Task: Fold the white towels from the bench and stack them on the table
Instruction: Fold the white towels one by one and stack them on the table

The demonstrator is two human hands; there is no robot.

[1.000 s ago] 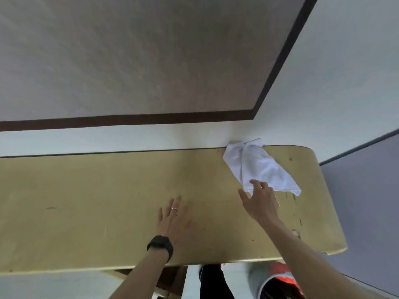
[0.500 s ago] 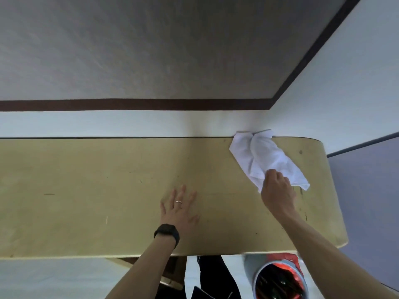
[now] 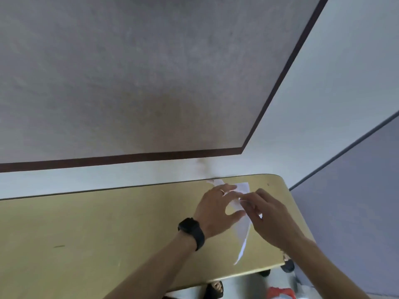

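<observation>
Towel (image 3: pixel 243 231), white, lies on the far right part of the table (image 3: pixel 86 234), close to its rounded far corner, mostly hidden between two hands; one narrow tail of it runs toward the near edge and stops short of it. A grey panel (image 3: pixel 129 72) with a dark border (image 3: pixel 129 157) fills the far left; a white wall (image 3: pixel 334 83) runs below and right of it; a lilac partition (image 3: pixel 356 201) stands at the right. The table is yellow wood, long from left to right, its far edge against the wall. Both bare forearms come in from the near side and slant toward the far right. The left hand (image 3: pixel 216 207) is spread, palm down, its fingers fairly straight and reaching over the far end of the towel, its thumb stretched right along the cloth, so that fingers and thumb make a wide C with white showing in the gap; it touches the towel without closing round it. The right hand (image 3: pixel 269 216) sits just right of it, knuckles up, fingers curled, pinching a fold of the towel near the left hand's fingertips; blur hides the exact grip. A black watch (image 3: pixel 192 230) sits on the left wrist; a ring (image 3: pixel 222 191) on one left finger.
</observation>
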